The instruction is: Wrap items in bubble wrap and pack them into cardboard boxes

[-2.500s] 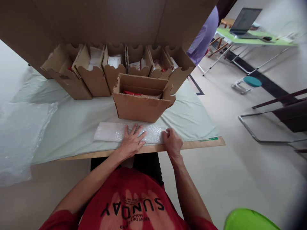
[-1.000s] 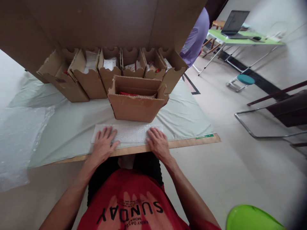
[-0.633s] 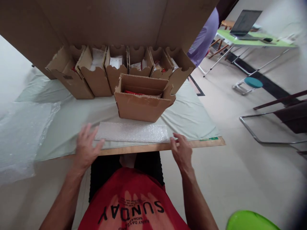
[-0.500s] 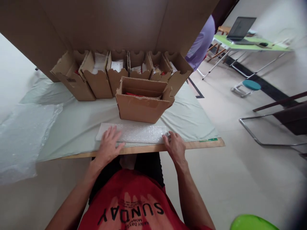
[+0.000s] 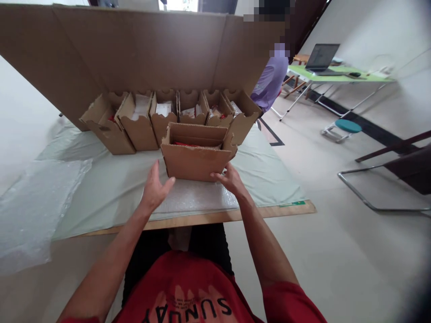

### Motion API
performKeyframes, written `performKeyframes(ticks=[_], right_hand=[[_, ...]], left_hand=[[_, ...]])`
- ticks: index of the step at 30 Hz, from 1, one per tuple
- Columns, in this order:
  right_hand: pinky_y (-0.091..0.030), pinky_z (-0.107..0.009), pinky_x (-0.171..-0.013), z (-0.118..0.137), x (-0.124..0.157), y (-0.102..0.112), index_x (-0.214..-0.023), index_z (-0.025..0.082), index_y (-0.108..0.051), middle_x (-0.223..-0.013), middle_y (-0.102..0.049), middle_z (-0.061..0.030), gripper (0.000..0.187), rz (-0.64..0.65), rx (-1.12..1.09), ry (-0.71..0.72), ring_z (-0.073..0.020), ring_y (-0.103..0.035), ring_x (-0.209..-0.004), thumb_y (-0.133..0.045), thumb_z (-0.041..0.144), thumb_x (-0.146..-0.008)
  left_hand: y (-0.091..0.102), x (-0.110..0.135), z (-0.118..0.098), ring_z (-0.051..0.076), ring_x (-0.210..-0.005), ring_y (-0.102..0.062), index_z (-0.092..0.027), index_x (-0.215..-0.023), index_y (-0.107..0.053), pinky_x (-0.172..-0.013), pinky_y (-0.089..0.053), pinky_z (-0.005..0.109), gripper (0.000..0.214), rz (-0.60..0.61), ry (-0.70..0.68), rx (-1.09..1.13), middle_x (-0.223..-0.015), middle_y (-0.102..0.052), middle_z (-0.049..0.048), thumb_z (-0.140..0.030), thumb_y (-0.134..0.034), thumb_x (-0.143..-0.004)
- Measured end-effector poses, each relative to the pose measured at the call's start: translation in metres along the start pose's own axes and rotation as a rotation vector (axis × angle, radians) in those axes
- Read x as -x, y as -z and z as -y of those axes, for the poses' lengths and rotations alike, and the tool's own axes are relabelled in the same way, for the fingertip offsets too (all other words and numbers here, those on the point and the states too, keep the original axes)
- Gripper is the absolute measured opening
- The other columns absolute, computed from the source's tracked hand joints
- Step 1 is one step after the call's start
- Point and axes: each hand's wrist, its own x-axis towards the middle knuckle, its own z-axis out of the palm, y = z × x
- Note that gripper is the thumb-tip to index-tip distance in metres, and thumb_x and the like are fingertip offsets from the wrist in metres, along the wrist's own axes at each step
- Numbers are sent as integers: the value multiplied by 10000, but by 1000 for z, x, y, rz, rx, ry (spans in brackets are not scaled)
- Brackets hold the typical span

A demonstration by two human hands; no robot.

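An open brown cardboard box [image 5: 195, 162] stands on the table with something red inside. My left hand [image 5: 155, 188] is open, fingers up, just left of the box's near left corner. My right hand [image 5: 230, 179] is open too, its fingertips touching the box's lower right corner. A folded sheet of bubble wrap [image 5: 195, 201] lies flat on the table under and between my hands, in front of the box.
A row of several open cardboard boxes [image 5: 141, 121] stands behind, under a large cardboard flap [image 5: 141, 49]. A pale green cloth [image 5: 111, 179] covers the table. Loose plastic sheeting [image 5: 30, 206] lies left. A person in purple [image 5: 269, 80], a green desk with a laptop [image 5: 323, 56] and a stool [image 5: 346, 126] are at right.
Both hands have left the bubble wrap and risen forward to the two near corners of the front box. The camera has tilted up.
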Motion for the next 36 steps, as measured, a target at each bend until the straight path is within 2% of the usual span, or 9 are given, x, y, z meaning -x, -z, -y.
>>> performKeyframes(ticks=[3,8,14,18,20,25,28,31,36], right_hand=[[-542,-411,-864,-3,-5,1,-1235,180,-586,-1184,-716,-110,533,37,-78,14,-273,-662,-1054,-712,372,-754],[-573,-370,-807,-1,-26,-6,-1200,157,-613,-1160,-725,-117,473,88,-98,58,-247,-675,-1002,-685,318,-761],[-584,-358,-797,3,-57,-9,-1235,178,-627,-1179,-731,-106,471,95,-61,59,-258,-682,-1049,-675,264,-774],[-536,-493,-957,-4,-18,-4,-1298,177,-630,-1262,-707,-159,444,-27,115,28,-321,-654,-1159,-617,346,-887],[-487,-522,-1027,0,18,-13,-1318,174,-632,-1295,-693,-174,419,-63,286,75,-328,-639,-1192,-556,350,-945],[-405,-480,-1091,6,90,-29,-1266,241,-681,-1450,-610,-112,338,255,515,301,-304,-526,-1351,-580,278,-945],[-418,-462,-1036,-11,106,1,-1166,214,-714,-1342,-676,-127,279,39,588,97,-302,-584,-1256,-535,282,-963],[-465,-385,-867,-24,113,33,-1124,176,-707,-1103,-738,-123,307,-155,601,-162,-245,-673,-918,-477,322,-984],[-416,-345,-745,-2,113,27,-966,169,-700,-951,-712,-116,341,-9,764,-375,-261,-654,-876,-578,487,-947]], left_hand=[[-16,-29,2,318,-1405,-499,-148,-1528,-307,-1170,-414,521,781,31,-8,257,-1527,-492,207,-364,-617,-845],[-38,-27,9,273,-1415,-501,-169,-1563,-201,-1145,-471,459,783,-22,11,307,-1552,-460,196,-282,-566,-881],[-23,-46,17,288,-1474,-429,-227,-1590,-202,-1224,-365,512,868,-24,26,377,-1587,-439,140,-215,-626,-832],[-14,-11,7,320,-1545,-289,-222,-1617,-180,-1270,-238,543,875,-86,-71,119,-1669,-302,152,-310,-643,-880],[-16,19,-1,324,-1525,-331,-213,-1592,-286,-1249,-275,550,761,16,-171,-38,-1643,-361,155,-341,-609,-915],[-11,67,5,355,-1423,-481,-212,-1332,-646,-1180,-323,640,407,403,-271,-349,-1492,-575,146,-362,-531,-971],[12,70,25,376,-1383,-518,-191,-1243,-704,-1126,-376,658,391,343,-220,-433,-1427,-629,158,-383,-471,-995],[22,66,25,372,-1334,-554,-178,-1167,-738,-1105,-417,618,388,203,-235,-401,-1338,-689,155,-404,-480,-985],[-30,68,-33,323,-1370,-521,-186,-1195,-719,-1139,-405,552,315,320,-440,-239,-1378,-665,131,-256,-519,-962]])
